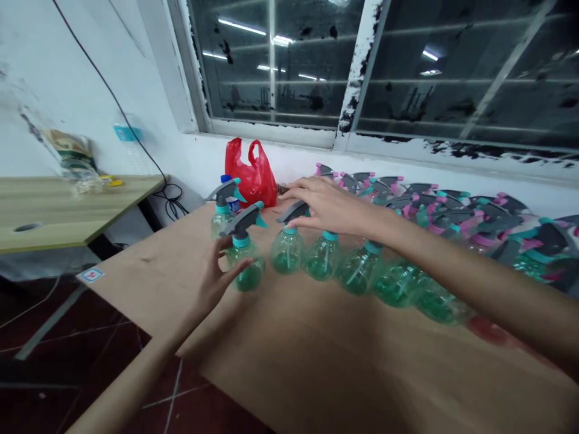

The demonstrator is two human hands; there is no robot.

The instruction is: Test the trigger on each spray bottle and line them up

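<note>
A row of green spray bottles with grey triggers and teal collars stands on a brown table (316, 355). My left hand (216, 278) cups the side of the nearest-left bottle (246, 256), fingers curved around its green body. My right hand (326, 204) reaches over the row, fingers spread and resting on the grey trigger head of another bottle (288, 244). One more bottle (222, 211) stands behind, at the left end.
Several more spray bottles with pink and teal parts (452, 214) crowd the table's back right under the window. A red plastic bag (251, 172) sits by the wall. A wooden desk (67, 208) stands to the left; dark red floor tiles lie below.
</note>
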